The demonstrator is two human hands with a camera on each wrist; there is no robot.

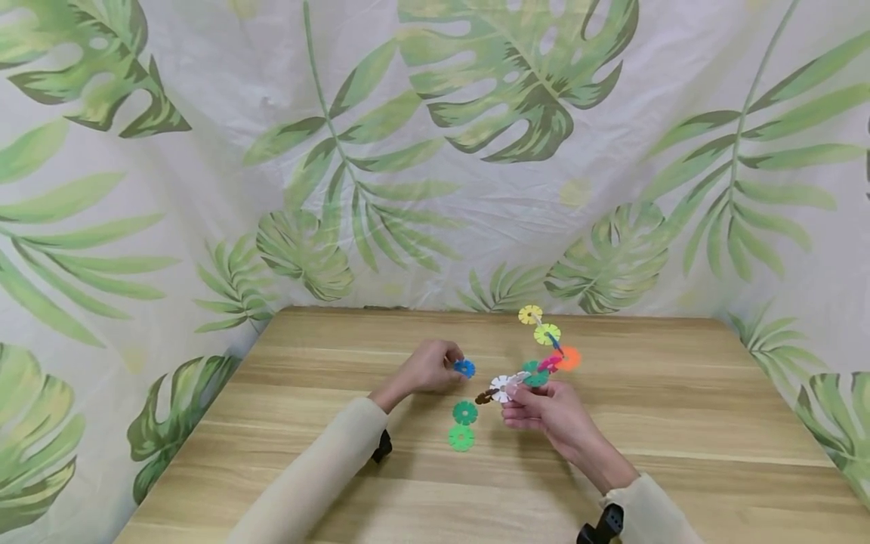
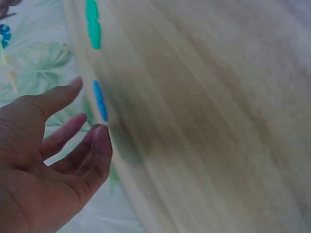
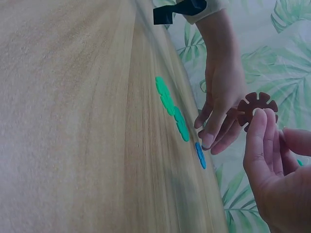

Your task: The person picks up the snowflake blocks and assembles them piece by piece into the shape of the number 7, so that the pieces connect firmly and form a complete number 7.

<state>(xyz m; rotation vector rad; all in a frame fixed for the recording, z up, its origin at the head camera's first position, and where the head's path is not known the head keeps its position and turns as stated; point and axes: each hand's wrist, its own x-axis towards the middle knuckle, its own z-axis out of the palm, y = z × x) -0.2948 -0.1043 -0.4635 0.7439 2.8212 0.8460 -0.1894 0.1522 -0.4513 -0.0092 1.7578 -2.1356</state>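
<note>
My right hand [image 1: 559,420] pinches a chain of slotted plastic discs near its white disc [image 1: 500,389]. From the brown disc [image 3: 247,108] at the near end, the chain runs up through pink, teal, magenta, orange, blue and yellow discs, clear of the table. A separate blue disc [image 1: 465,369] lies on the table by the fingertips of my left hand [image 1: 428,366]. In the left wrist view, that hand's thumb and fingers are spread apart beside the blue disc [image 2: 100,101], with nothing held between them.
Two green discs, a darker one [image 1: 465,412] and a brighter one [image 1: 461,438], lie end to end on the wooden table [image 1: 680,423] between my forearms. A leaf-patterned cloth [image 1: 435,189] hangs behind the table's far edge.
</note>
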